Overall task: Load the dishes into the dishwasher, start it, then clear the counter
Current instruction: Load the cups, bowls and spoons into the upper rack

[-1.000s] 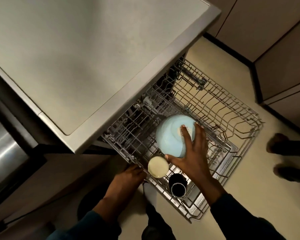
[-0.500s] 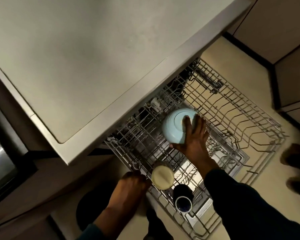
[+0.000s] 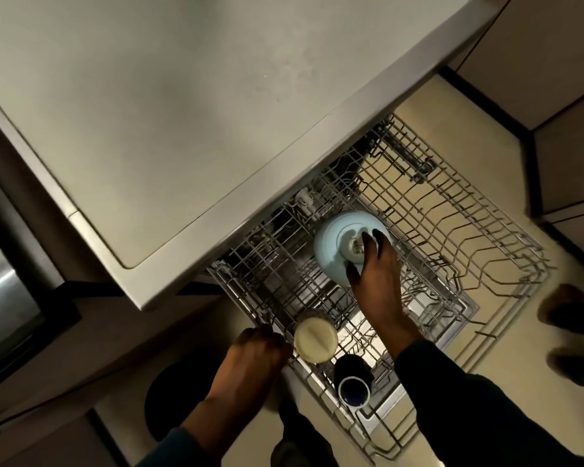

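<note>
Counter overhangs the pulled-out wire rack. Pale blue bowl upside down mid-rack, right hand gripping its base, fingers curled over it. Left hand at the rack's front edge, looks curled on the wire, too dark to confirm. Cream cup and dark mug sit at the near corner.

Kitchen: dishwasher rack under countertop, cabinets.

Right hand holding blue bowl, wire rack, left hand on rack edge
</note>
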Tool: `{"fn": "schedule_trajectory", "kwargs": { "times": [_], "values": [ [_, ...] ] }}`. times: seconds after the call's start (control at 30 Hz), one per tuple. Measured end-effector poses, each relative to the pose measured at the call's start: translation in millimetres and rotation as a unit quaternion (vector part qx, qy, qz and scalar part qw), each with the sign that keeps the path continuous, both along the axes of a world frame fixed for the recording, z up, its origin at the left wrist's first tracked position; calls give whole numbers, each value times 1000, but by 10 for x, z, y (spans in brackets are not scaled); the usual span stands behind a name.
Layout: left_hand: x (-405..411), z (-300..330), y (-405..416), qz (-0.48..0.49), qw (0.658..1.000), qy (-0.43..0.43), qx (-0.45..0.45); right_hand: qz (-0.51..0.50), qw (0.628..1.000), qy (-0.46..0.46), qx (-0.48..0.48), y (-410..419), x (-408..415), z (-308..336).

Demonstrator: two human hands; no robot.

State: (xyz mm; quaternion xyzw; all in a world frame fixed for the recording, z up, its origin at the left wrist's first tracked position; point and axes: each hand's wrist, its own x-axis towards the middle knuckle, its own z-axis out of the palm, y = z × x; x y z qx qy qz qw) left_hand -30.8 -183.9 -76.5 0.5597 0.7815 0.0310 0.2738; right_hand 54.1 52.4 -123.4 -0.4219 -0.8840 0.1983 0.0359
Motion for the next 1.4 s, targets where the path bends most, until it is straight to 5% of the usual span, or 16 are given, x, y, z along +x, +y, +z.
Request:
{"fn": "schedule_trajectory", "kwargs": {
  "times": [0.13, 0.27, 0.5, 0.73, 0.97, 1.13, 1.4],
  "values": [
    [-11, 284, -33, 123, 984, -79, 104, 15, 978, 201, 56, -394, -137, 589],
    [-160, 759, -173, 189, 960, -69, 197, 31, 936, 349, 12, -736, -318, 1321],
    [-386, 1452, -809, 282, 920, -3, 272, 182, 884, 431, -5, -1357, -761, 2210],
    [-641, 1850, -2027, 433, 831, 41, 347, 379, 812, 439, -71, -2499, -1432, 2671],
    [-1082, 2106, -3402, 566, 711, 108, 403, 527, 753, 387, -76, -3817, -2255, 2812],
    [-1469, 2147, -4245, 638, 630, 135, 422, 651, 732, 202, 5, -4748, -2981, 2677],
    [-1960, 2022, -4905, 657, 627, 163, 386, 728, 663, -119, 129, -5439, -3986, 2526]
  ]
}}
